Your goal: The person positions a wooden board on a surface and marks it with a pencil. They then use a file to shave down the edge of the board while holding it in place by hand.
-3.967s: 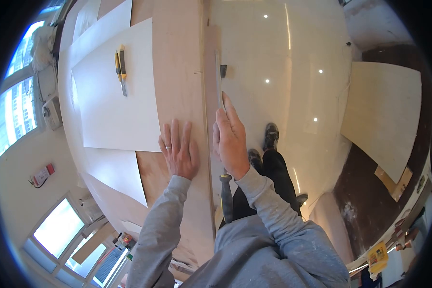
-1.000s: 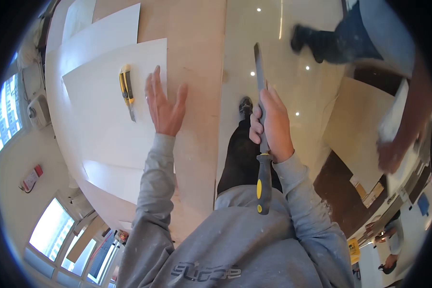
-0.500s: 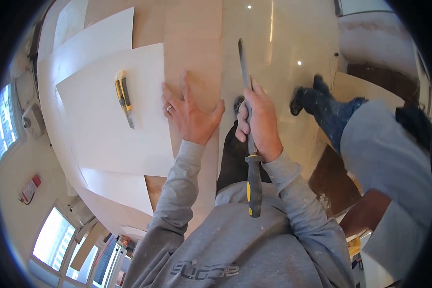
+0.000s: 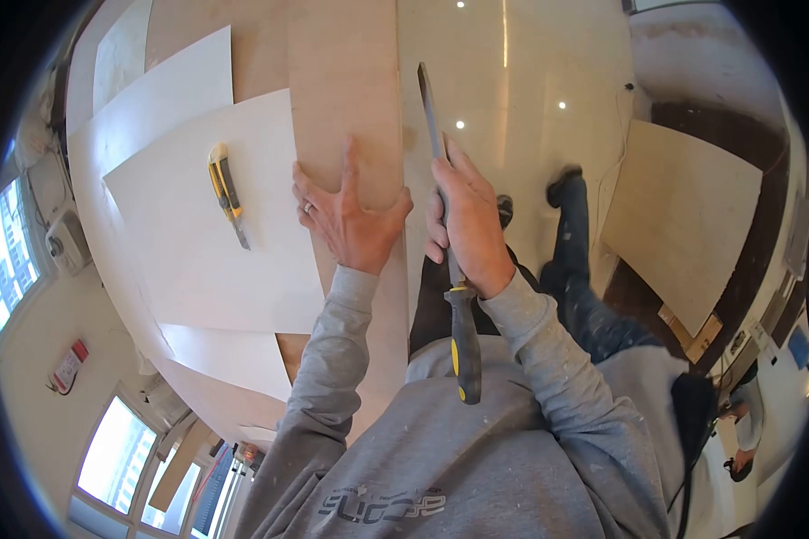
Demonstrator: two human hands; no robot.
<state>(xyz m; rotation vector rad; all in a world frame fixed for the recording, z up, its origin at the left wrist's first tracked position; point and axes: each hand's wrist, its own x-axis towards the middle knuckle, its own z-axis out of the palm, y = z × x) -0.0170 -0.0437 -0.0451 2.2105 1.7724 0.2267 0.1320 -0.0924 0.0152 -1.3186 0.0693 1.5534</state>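
My left hand (image 4: 355, 220) lies with spread fingers on the tan board (image 4: 346, 81), its ring-side fingers at the edge of a white sheet (image 4: 216, 207). My right hand (image 4: 472, 216) is wrapped round the metal blade of a long file-like tool (image 4: 464, 346). The tool's black and yellow handle points toward my body, and its tip points away, just beyond the board's right edge. On the white sheet rests a yellow and black utility knife (image 4: 227, 195), its blade extended.
A co-worker's legs (image 4: 571, 242) are close on the right, over the shiny floor (image 4: 530, 54). Beyond lies a pale panel (image 4: 683, 216) on a dark surface. Another person (image 4: 746, 422) is at the lower right. Windows (image 4: 117, 454) are at lower left.
The co-worker has moved down and back toward my right side, uncovering the pale panel. My right hand and the tool have shifted slightly left; my left hand stays on the board.
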